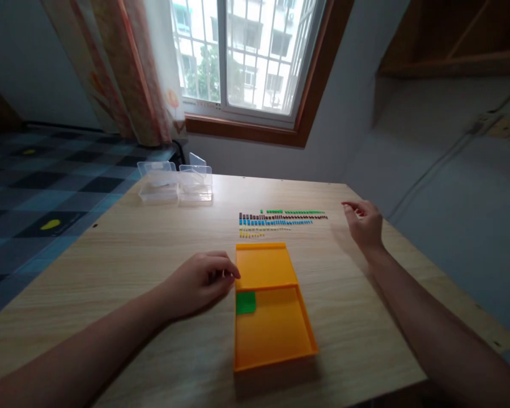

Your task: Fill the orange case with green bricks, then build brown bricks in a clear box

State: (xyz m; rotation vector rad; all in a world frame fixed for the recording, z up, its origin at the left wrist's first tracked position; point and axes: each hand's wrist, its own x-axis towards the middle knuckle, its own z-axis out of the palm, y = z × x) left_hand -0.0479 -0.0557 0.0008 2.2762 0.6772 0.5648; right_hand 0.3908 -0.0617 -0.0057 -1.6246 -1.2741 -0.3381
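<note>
Left hand [212, 277], left of centre: fingers loosely curled, fingertips at the left edge of the box [267, 266]; cannot tell whether they grip it. Right hand [363, 224], right of centre above the table [123, 272]: fingers partly curled, index finger pointing left; contents, if any, cannot be made out. Box orange, open, lower centre of frame; hinged lid half lies away from the viewer, tray half nearer. Green block [245, 302] in the tray's upper-left corner. Small pieces [276, 222] laid in rows just above the box, centre of frame: green, dark brown, blue, pale, yellow, from top down. Two clear cases [157, 192], lids raised, side by side, upper left of table.
</note>
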